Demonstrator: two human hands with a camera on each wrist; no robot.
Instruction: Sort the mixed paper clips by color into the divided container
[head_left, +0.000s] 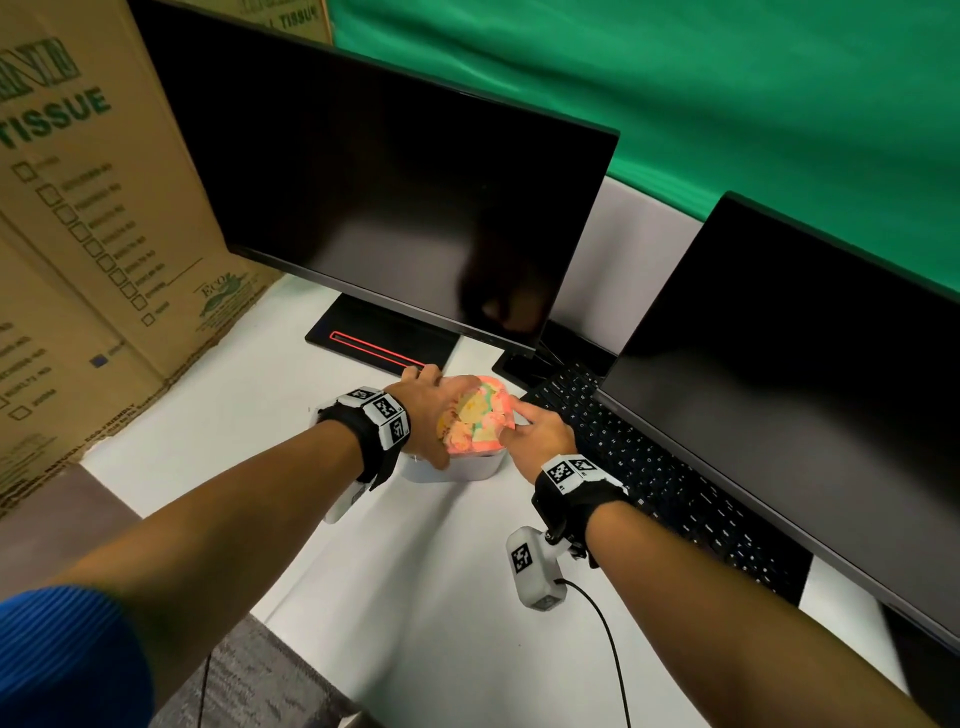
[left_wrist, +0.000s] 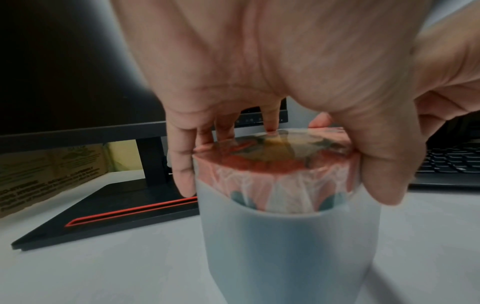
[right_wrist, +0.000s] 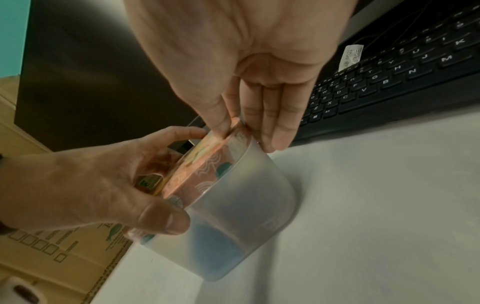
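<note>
A round box (head_left: 475, 415) with a clear lid and a pink, orange and teal pattern sticks out of the top of a frosted white cup (head_left: 457, 470) on the white desk. My left hand (head_left: 436, 415) grips the box from above; its fingers (left_wrist: 182, 174) and thumb (left_wrist: 384, 181) curl round the box's rim (left_wrist: 272, 160). My right hand (head_left: 524, 428) pinches the box's right edge (right_wrist: 207, 164) between thumb and fingers (right_wrist: 272, 135). The cup (right_wrist: 246, 205) shows a bluish shape through its wall. No loose paper clips are in view.
A black monitor (head_left: 389, 197) and its red-lined stand (head_left: 379, 343) are just behind the cup. A black keyboard (head_left: 649, 467) and a second monitor (head_left: 779, 389) lie to the right. Cardboard boxes (head_left: 78, 260) stand on the left. Bare white desk (head_left: 441, 597) lies nearer me.
</note>
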